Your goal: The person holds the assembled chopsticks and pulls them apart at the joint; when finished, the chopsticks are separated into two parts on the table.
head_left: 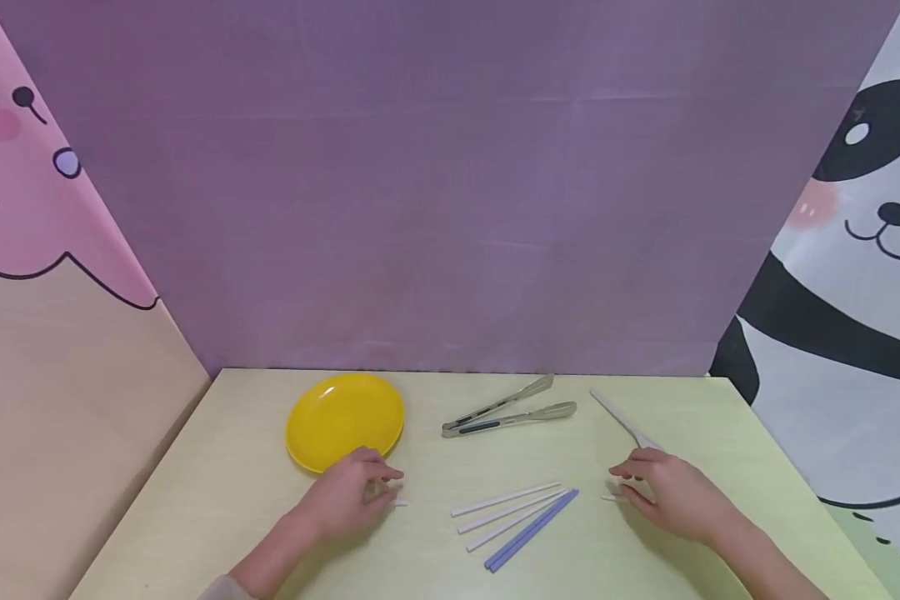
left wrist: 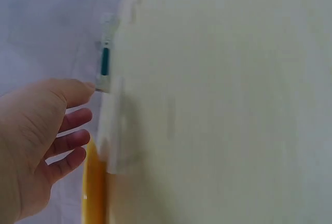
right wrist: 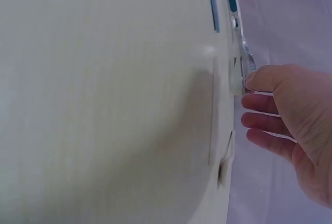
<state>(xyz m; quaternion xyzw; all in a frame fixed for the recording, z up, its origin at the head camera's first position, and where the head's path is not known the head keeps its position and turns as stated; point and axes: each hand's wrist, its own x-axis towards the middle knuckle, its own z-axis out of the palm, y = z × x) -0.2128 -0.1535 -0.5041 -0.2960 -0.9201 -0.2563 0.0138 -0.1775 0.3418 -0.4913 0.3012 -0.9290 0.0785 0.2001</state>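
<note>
My left hand (head_left: 348, 492) hovers by the near edge of a yellow plate (head_left: 345, 421), its fingers loosely bent with nothing between them. Below it a slim white stick (left wrist: 115, 130) lies on the table, mostly hidden in the head view. On the other side, my right hand (head_left: 675, 496) hangs with relaxed, slightly spread fingers and holds nothing. Another white stick (right wrist: 213, 115) lies on the table beneath it. Just beyond that hand is a pale long-handled utensil (head_left: 621, 415), its near end partly covered. Between the hands lie three white sticks (head_left: 504, 500) and two purple sticks (head_left: 531, 532), fanned out.
Metal tongs (head_left: 506, 421) with spread arms lie toward the back middle of the pale table (head_left: 450, 575). A purple cloth (head_left: 450, 183) hangs behind the table. Printed panels stand at both sides, a pink figure (head_left: 22, 183) left and a panda (head_left: 870, 250) right.
</note>
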